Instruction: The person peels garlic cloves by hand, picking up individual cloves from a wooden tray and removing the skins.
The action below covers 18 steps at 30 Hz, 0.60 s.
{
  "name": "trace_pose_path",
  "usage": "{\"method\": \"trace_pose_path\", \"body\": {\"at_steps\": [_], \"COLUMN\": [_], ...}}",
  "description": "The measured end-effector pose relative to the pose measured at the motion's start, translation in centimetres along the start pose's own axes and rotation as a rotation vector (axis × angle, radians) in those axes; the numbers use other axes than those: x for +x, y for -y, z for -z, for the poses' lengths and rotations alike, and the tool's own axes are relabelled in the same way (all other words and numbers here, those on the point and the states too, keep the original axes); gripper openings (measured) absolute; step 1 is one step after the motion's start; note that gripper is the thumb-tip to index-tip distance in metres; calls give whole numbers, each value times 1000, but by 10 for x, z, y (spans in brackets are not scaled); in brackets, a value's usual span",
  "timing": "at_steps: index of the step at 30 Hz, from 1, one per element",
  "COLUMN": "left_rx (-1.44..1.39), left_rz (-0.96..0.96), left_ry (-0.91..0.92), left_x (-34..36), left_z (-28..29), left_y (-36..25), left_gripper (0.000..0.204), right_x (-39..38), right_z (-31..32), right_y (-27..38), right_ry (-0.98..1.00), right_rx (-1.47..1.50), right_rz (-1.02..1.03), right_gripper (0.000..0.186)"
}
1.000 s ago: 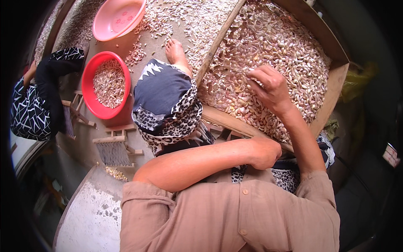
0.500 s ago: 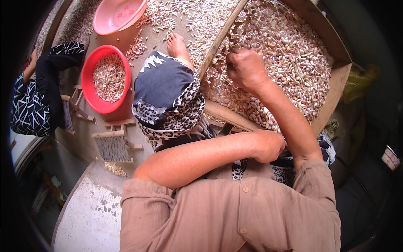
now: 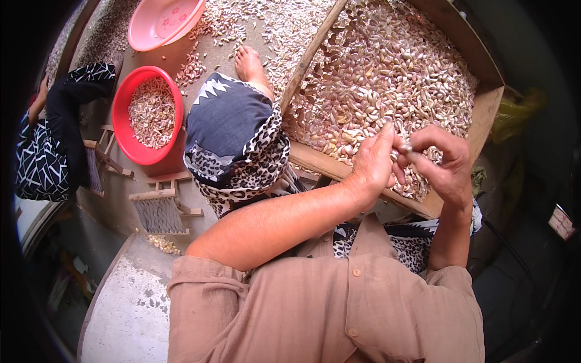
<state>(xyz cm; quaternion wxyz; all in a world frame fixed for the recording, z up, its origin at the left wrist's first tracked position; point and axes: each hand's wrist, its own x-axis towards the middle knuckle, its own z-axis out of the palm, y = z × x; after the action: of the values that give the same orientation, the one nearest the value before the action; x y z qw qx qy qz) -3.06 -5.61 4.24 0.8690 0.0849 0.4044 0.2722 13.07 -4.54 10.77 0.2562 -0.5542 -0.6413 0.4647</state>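
- The left hand [image 3: 376, 158] is raised over the near edge of the wooden tray [image 3: 324, 163], with its thumb pointing up; its fingers are bent, but I cannot tell whether they are closed on anything.
- The right hand [image 3: 445, 162] is just beside it, and its thumb and index finger are pinching a small pale piece [image 3: 407, 147], which looks like a garlic clove.
- This piece is between the two hands, above the garlic cloves [image 3: 393, 78] that lie in a thick layer in the tray.
- To the left of the tray, the person's knee is covered by dark blue cloth [image 3: 229, 124] with a leopard-pattern border, and a bare foot [image 3: 249, 63] rests on the floor [image 3: 209, 57], near loose cloves.
- Farther left stands a red basin [image 3: 123, 136], partly filled with cloves or peels; I cannot say exactly which.
- Above it is a pink basin [image 3: 148, 27] with a flower print on its bottom.
- Below the red basin there is a low stool [image 3: 158, 215] with a woven seat.
- At the left edge another person [image 3: 42, 157], in black-and-white patterned clothing, is partly visible.
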Motion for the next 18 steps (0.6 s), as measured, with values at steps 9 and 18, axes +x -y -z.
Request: {"method": "trace_pose_path", "body": {"at_steps": [9, 18], "left_rx": [63, 92], "left_rz": [3, -76], "left_ry": [346, 601], "left_x": [-14, -10], "left_z": [-5, -5], "left_y": [-13, -17], "left_gripper": [50, 51], "right_x": [60, 82], "right_z": [-49, -139], "right_y": [-81, -74], "right_ry": [-8, 51], "right_rx": [-1, -783], "right_rz": [19, 404], "right_gripper": [14, 11]}}
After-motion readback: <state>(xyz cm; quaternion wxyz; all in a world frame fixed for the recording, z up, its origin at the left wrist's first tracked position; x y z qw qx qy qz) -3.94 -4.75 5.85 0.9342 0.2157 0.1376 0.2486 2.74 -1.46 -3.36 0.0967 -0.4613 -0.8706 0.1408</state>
